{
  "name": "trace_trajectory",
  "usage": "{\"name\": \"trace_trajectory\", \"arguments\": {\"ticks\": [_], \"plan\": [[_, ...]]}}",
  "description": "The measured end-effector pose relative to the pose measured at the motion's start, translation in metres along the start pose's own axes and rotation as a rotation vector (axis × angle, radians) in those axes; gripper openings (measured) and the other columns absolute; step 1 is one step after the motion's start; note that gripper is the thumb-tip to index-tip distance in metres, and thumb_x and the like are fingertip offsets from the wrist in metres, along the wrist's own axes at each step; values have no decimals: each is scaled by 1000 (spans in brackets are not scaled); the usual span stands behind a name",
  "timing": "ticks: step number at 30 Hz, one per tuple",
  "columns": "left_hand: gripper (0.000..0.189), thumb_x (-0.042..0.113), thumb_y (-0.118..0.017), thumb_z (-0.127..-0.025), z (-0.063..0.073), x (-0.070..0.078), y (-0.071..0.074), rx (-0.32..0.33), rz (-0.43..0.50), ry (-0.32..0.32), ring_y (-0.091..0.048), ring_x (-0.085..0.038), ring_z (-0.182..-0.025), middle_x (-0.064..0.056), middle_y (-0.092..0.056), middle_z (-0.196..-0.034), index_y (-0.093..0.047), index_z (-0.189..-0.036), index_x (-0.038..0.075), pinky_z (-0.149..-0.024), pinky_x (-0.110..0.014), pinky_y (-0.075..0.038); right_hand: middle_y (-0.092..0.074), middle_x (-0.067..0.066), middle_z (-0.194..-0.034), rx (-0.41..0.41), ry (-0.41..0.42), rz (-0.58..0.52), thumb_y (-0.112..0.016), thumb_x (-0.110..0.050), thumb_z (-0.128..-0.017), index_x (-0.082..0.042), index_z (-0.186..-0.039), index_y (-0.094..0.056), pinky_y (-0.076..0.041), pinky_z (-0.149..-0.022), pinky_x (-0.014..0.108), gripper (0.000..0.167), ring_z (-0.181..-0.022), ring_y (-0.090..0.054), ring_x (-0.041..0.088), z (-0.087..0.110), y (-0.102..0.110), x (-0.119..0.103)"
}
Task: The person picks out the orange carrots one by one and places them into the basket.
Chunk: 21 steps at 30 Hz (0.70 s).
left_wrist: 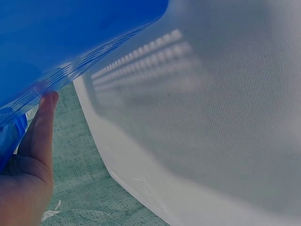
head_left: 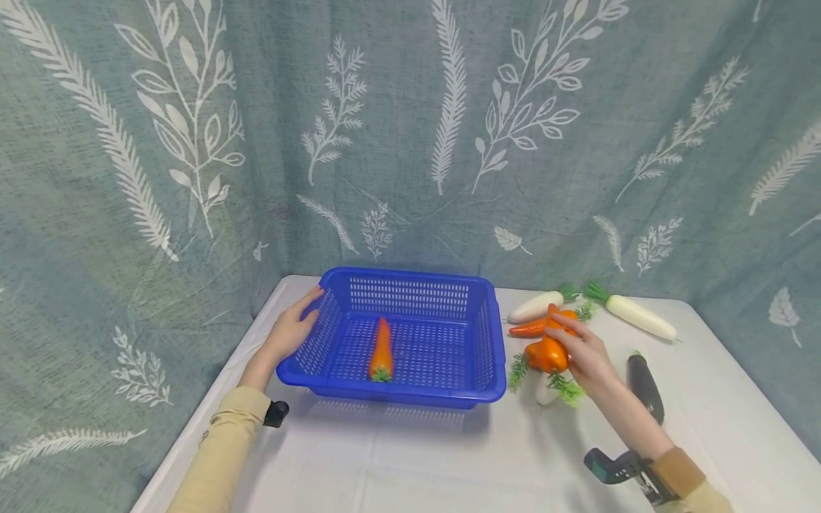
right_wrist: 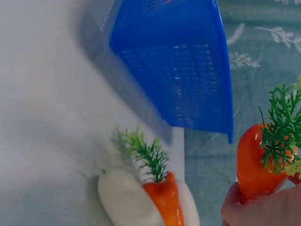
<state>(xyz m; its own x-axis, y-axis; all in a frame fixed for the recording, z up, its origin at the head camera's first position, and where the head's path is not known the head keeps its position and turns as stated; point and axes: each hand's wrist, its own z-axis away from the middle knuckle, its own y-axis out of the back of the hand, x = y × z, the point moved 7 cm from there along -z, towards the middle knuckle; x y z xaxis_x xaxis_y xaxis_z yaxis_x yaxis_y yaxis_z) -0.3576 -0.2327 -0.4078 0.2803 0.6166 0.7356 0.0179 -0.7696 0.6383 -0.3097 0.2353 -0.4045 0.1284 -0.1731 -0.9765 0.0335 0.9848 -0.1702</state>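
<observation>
A blue plastic basket (head_left: 410, 394) with slotted walls stands on the white table, one orange carrot (head_left: 381, 353) lying on its floor. My left hand (head_left: 291, 331) holds the basket's left rim; in the left wrist view its fingers (left_wrist: 44, 125) meet the blue edge. To the right of the basket, my right hand (head_left: 589, 356) grips another carrot (right_wrist: 256, 162), whose green leafy top shows in the right wrist view. Beneath that hand lie more carrots (head_left: 529, 328) and a white radish (head_left: 545, 390), partly covered by one another.
Behind the carrots is a white radish (head_left: 535, 306) with green leaves, and a longer one (head_left: 641, 317) lies at the back right. A dark eggplant (head_left: 644, 385) rests right of my right forearm. A patterned green curtain (head_left: 410, 142) hangs close around the table (head_left: 359, 456).
</observation>
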Motion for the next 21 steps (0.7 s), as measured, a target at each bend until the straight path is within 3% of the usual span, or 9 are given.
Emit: {"name": "trace_trajectory", "arguments": {"ticks": [2, 4, 7, 11, 16, 21], "plan": [[46, 7, -39, -104, 0, 1, 0, -7, -11, 18, -21, -44, -142, -19, -25, -157, -35, -148, -4, -116, -57, -18, -16, 13, -158, -2, -7, -8, -54, -6, -99, -20, -134, -57, -51, -88, 17, 38, -105, -53, 4, 0, -5, -1], [46, 7, -39, -104, 0, 3, 0, -12, -21, 25, -21, -45, -142, -20, -24, -157, -34, -148, -4, -115, -57, -19, -17, 15, -157, -9, -13, -12, -52, -6, -100, -7, -149, -39, -54, -86, 19, 51, -100, -57, 3, -1, -11, -2], [46, 7, -39, -104, -1, 5, 0, -11, -22, 28, -22, -45, -142, -20, -25, -157, -34, -148, -4, -115, -57, -19, -25, 21, -154, -26, -17, -1, -50, -8, -101, 2, -153, -22, -55, -85, 22, 59, -91, -64, 3, -2, -20, -4], [46, 6, -39, -104, -2, 3, 0, -9, -19, 26, -22, -45, -142, -21, -24, -157, -34, -148, -5, -115, -57, -19, -30, 24, -150, -25, -23, 26, -52, -10, -101, 1, -152, -25, -55, -84, 20, 59, -88, -66, 4, -3, -30, -5], [46, 6, -39, -104, -2, 4, -1, -15, -15, 31, -21, -45, -142, -21, -24, -157, -33, -148, -5, -116, -57, -18, -23, 25, -153, -27, -35, -3, -51, -8, -101, 0, -153, -26, -57, -80, 24, 58, -84, -66, 8, -4, -42, -8], [47, 5, -38, -103, -2, 1, 0, -18, -17, 34, -20, -45, -142, -21, -23, -157, -33, -149, -5, -116, -58, -18, -35, 20, -144, -14, -63, 2, -53, -9, -100, -2, -151, -32, -55, -78, 20, 56, -88, -61, 7, -7, -56, -12]]}}
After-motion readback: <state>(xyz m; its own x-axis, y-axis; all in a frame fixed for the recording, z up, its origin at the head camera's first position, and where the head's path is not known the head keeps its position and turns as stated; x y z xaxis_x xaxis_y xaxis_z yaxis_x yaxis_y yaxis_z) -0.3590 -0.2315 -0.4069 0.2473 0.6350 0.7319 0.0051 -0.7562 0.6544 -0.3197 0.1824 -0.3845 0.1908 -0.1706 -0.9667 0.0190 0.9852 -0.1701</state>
